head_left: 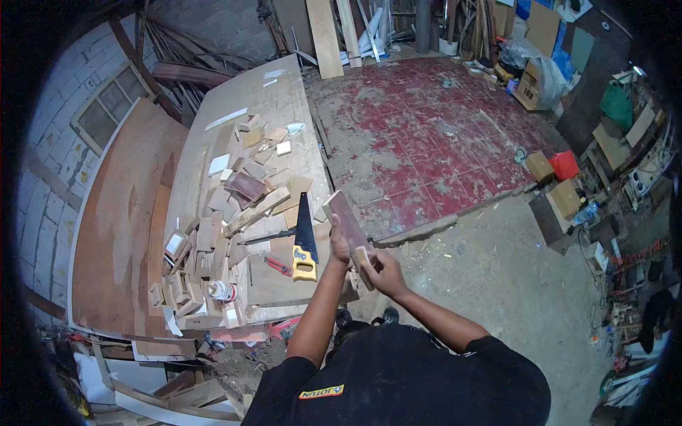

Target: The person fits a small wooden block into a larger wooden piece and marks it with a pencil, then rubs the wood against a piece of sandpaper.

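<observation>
A reddish-brown wooden board [348, 219] with pale edges is held out in front of my body, tilted, beside the workbench edge. My left hand [340, 245] is closed around its left side, thumb up along the face. At the near end, my right hand [388, 275] is closed with bent fingers against the right side, by a pale wood edge [364, 261]. On the bench to the left lie a handsaw [305, 245] with a yellow handle and a red utility knife [278, 266].
The long wooden workbench [273, 92] carries many wood offcuts [259, 201] and a white container [219, 290]. A large plywood sheet [121, 227] leans at the left. Ahead is a raised, dusty red tiled floor [440, 135]. Cardboard boxes [566, 199] and clutter line the right.
</observation>
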`<action>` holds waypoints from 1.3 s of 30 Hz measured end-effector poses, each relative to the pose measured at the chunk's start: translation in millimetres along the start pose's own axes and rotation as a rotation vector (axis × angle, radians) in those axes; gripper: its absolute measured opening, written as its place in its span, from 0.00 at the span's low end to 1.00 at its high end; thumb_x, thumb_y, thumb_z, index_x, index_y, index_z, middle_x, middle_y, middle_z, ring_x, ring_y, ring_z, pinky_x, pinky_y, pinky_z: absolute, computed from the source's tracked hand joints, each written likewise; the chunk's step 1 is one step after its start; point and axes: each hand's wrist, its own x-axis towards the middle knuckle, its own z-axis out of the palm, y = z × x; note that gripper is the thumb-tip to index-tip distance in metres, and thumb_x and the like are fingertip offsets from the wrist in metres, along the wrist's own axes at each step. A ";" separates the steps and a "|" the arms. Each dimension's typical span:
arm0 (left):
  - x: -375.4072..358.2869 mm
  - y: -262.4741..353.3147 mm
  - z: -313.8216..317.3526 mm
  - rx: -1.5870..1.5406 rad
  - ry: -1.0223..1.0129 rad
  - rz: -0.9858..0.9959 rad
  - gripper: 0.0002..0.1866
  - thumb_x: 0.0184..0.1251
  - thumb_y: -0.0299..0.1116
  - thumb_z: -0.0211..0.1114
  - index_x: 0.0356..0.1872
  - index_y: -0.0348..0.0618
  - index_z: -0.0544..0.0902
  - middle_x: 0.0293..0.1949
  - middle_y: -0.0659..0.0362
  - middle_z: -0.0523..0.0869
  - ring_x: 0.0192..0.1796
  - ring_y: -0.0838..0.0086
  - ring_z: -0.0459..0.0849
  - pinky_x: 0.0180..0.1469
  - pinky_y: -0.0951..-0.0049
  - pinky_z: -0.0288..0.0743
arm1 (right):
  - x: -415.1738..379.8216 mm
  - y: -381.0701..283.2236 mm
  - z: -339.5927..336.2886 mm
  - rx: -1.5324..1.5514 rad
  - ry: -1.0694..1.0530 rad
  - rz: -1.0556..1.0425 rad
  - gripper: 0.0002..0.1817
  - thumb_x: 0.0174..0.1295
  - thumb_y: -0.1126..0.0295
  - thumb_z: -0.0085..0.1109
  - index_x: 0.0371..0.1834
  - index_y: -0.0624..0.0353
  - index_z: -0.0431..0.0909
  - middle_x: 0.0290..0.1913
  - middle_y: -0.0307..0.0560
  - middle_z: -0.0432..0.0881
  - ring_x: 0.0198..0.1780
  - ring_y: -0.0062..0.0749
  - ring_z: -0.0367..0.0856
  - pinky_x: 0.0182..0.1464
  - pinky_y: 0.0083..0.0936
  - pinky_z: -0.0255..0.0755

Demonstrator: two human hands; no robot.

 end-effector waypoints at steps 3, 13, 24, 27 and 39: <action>-10.9 -9.8 -0.2 0.052 0.066 -0.029 0.38 0.67 0.71 0.45 0.56 0.45 0.73 0.41 0.62 0.78 0.42 0.71 0.78 0.48 0.67 0.74 | 10.6 -0.3 -1.7 -0.052 -0.006 0.045 0.13 0.59 0.67 0.65 0.43 0.64 0.82 0.26 0.46 0.81 0.26 0.26 0.77 0.30 0.26 0.71; 13.8 -36.8 -59.0 0.003 -0.402 -0.405 0.44 0.62 0.78 0.39 0.47 0.43 0.78 0.40 0.57 0.83 0.39 0.69 0.82 0.40 0.69 0.77 | 19.5 -6.0 -3.6 -0.023 0.055 0.013 0.12 0.59 0.68 0.66 0.41 0.63 0.83 0.26 0.46 0.81 0.26 0.23 0.78 0.29 0.24 0.71; -29.3 -78.3 -1.7 0.426 0.056 -0.107 0.42 0.71 0.69 0.39 0.70 0.41 0.62 0.61 0.58 0.67 0.62 0.71 0.65 0.64 0.71 0.60 | 103.0 9.6 -21.4 0.115 0.279 0.072 0.14 0.64 0.67 0.62 0.48 0.65 0.82 0.35 0.42 0.84 0.34 0.21 0.79 0.38 0.21 0.73; -4.3 -105.2 -59.6 0.469 0.118 -0.079 0.39 0.70 0.70 0.40 0.62 0.45 0.72 0.43 0.61 0.80 0.44 0.74 0.79 0.50 0.71 0.75 | 112.6 0.0 -30.3 0.329 0.310 0.123 0.15 0.66 0.66 0.61 0.49 0.67 0.81 0.39 0.41 0.85 0.39 0.20 0.80 0.42 0.21 0.74; -18.5 6.9 -32.2 0.254 -0.010 -0.173 0.39 0.74 0.66 0.37 0.68 0.41 0.66 0.60 0.59 0.74 0.61 0.71 0.73 0.65 0.69 0.64 | 79.9 -5.1 2.8 0.549 0.156 0.401 0.15 0.67 0.66 0.60 0.52 0.63 0.79 0.35 0.35 0.81 0.33 0.16 0.75 0.35 0.16 0.70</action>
